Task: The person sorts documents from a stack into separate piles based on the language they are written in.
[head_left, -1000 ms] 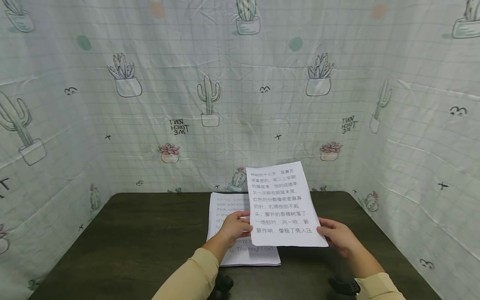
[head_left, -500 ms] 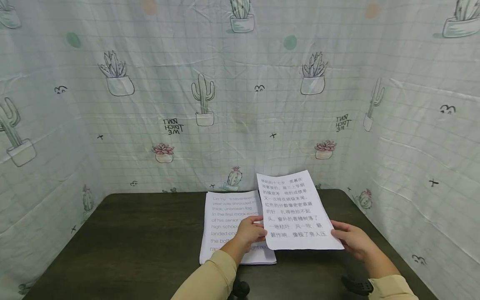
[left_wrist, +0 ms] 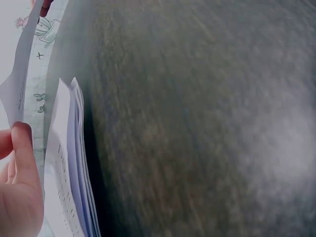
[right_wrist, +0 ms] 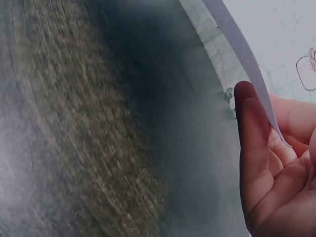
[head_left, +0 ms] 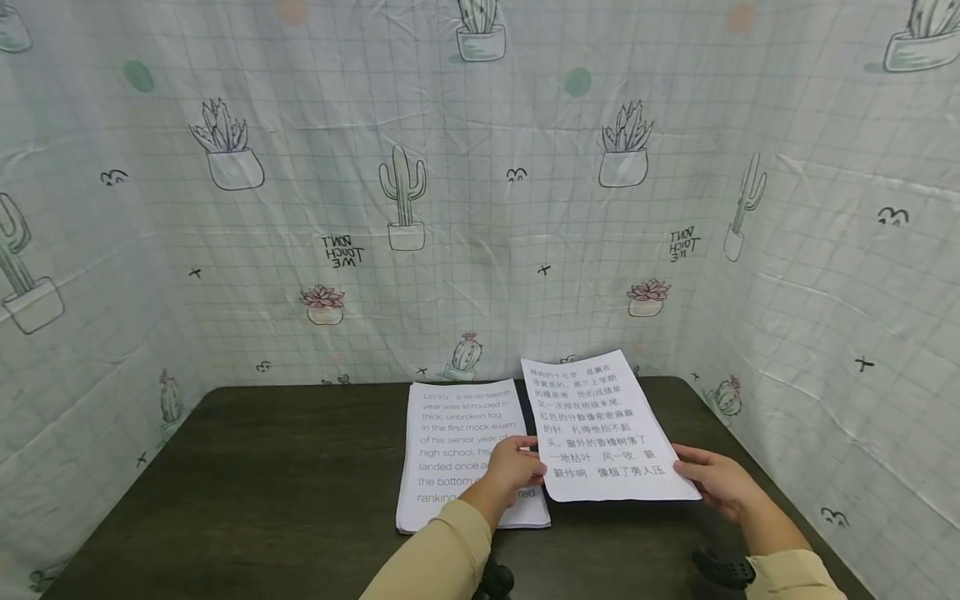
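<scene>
A white sheet of paper printed with Chinese text is held up between both hands, tilted, right of a paper stack. My left hand pinches its lower left edge, overlapping the stack in the head view. At the lower right edge, my right hand grips the sheet between thumb and fingers. The stack of paper, its top page in English print, lies on the table. In the left wrist view the sheet stands above the layered stack. The right wrist view has the sheet's thin edge between the fingers.
The dark wood-grain table stretches out on both sides of the stack. A cloth backdrop with cactus drawings encloses the back and sides. A dark wrist strap shows near the right sleeve, and a black round device below the left forearm.
Both hands have carried the Chinese-text sheet to the right and slightly down, uncovering more of the English page on the stack. The head view has shifted slightly.
</scene>
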